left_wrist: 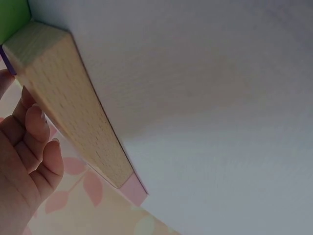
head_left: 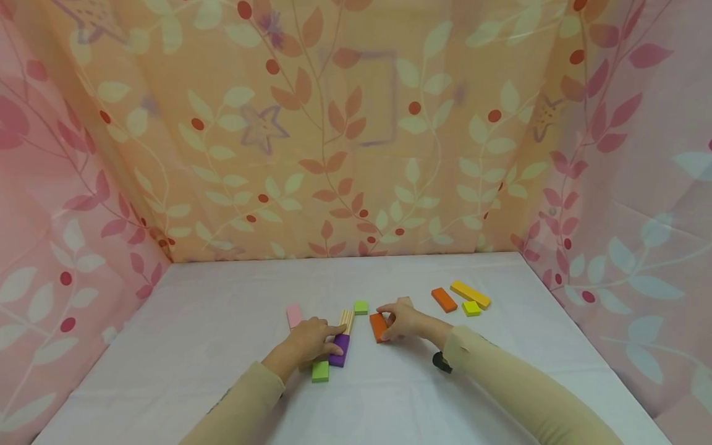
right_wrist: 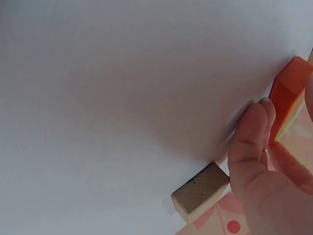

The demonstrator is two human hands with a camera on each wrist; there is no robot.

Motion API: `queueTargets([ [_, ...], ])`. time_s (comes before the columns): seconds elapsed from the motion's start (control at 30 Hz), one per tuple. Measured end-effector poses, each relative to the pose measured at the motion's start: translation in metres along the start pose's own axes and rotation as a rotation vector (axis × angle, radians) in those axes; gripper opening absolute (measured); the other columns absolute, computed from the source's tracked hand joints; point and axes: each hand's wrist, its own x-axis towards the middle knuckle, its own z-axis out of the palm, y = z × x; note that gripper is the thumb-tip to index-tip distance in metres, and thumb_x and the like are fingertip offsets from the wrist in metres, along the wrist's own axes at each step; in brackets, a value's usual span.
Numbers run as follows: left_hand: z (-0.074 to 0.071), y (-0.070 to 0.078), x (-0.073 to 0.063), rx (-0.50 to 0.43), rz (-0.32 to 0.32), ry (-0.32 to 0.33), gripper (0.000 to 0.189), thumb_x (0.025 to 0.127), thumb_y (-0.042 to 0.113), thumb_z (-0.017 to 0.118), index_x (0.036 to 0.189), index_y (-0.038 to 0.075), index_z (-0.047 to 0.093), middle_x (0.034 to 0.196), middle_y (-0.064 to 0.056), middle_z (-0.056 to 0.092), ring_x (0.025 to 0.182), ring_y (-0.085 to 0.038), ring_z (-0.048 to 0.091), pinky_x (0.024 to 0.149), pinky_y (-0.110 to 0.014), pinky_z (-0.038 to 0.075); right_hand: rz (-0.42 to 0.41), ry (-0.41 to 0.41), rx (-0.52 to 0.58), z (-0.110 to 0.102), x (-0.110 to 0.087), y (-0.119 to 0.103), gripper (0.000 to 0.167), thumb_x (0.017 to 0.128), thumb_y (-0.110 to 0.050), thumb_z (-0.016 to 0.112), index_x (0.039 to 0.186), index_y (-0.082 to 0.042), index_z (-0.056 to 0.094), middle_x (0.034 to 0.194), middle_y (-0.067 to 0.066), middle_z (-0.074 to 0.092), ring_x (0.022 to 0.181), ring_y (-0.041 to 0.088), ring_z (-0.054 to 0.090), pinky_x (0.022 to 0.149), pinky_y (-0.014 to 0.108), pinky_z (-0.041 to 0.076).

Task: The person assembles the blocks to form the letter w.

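My left hand (head_left: 311, 340) lies over a row of blocks, index finger and thumb touching a purple block (head_left: 339, 357) and the ribbed wooden piece (head_left: 347, 317) at its far end. Beside them, mostly under that hand, a long plain wooden block (left_wrist: 78, 107) runs between a green block (head_left: 319, 372) and a pink block (head_left: 293, 314). My right hand (head_left: 408, 321) pinches an orange block (head_left: 378, 327) on the table, finger at its far end and thumb at the near one. Just behind the right hand sits a small wooden block (right_wrist: 201, 190).
Another green block (head_left: 361, 307) lies between the hands, farther back. To the right are a second orange block (head_left: 444, 300), a long yellow block (head_left: 470, 294) and a small yellow block (head_left: 471, 308). Patterned curtains (head_left: 334, 154) enclose the white table (head_left: 222, 284) at the back and sides.
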Motion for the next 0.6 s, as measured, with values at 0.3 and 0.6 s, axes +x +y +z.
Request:
queueTargets([
  [0.3, 0.0005, -0.0002, 0.0004, 0.000, -0.007, -0.010, 0.061, 0.084, 0.051, 0.067, 0.138, 0.024, 0.057, 0.104, -0.010, 0.063, 0.093, -0.024, 0.056, 0.084, -0.041, 0.047, 0.015, 0.009, 0.001, 0.0007, 0.0007, -0.0027, 0.064, 0.077, -0.006, 0.082, 0.135, -0.009, 0.057, 0.080, 0.006, 0.052, 0.075, 0.017, 0.048, 0.057, 0.021, 0.042],
  [0.6, 0.0003, 0.0003, 0.0013, -0.007, -0.009, -0.014, 0.061, 0.085, 0.050, 0.068, 0.138, 0.023, 0.057, 0.106, -0.011, 0.063, 0.096, -0.025, 0.056, 0.086, -0.041, 0.047, 0.039, 0.042, -0.039, 0.0015, 0.0008, -0.0061, 0.064, 0.077, -0.012, 0.084, 0.135, -0.013, 0.059, 0.084, 0.006, 0.052, 0.089, 0.021, 0.043, 0.059, 0.022, 0.044],
])
